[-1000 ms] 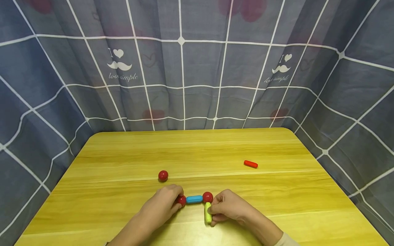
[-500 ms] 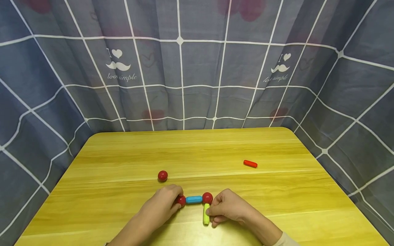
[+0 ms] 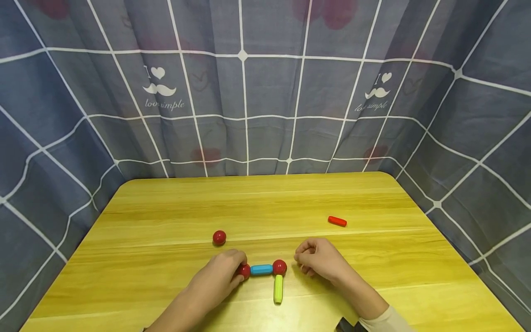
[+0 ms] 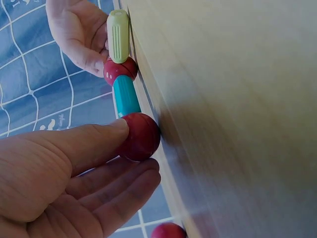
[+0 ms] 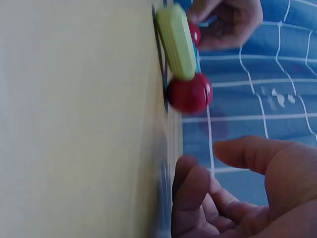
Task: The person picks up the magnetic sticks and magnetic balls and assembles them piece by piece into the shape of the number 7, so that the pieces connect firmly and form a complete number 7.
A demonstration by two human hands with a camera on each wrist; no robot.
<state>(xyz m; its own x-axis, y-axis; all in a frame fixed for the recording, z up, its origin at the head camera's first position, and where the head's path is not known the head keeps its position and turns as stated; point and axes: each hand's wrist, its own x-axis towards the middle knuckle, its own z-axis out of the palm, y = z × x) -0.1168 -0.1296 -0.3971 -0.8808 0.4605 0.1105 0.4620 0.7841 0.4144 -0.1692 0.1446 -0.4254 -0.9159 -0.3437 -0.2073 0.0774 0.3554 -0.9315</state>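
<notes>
My left hand [image 3: 217,276] pinches a red ball [image 4: 140,138] between thumb and fingers, on the table. A blue rod [image 3: 262,269] joins that ball to a second red ball [image 3: 280,267] on the right. From this second ball a yellow-green ribbed rod [image 3: 278,289] runs toward the near edge, forming a corner. To the right of the corner, my right hand [image 3: 321,259] hovers with loosely bent fingers and nothing between them. In the right wrist view a gap shows between its thumb [image 5: 242,152] and fingers.
A loose red ball [image 3: 219,237] lies beyond my left hand. Farther back on the right is a short red rod [image 3: 337,221]. A checked curtain [image 3: 265,92] surrounds the back and sides of the wooden table [image 3: 257,198].
My right hand has let go of the yellow-green rod and moved up and to the right. Before that, the rod swung slightly left. My left hand has stayed put.
</notes>
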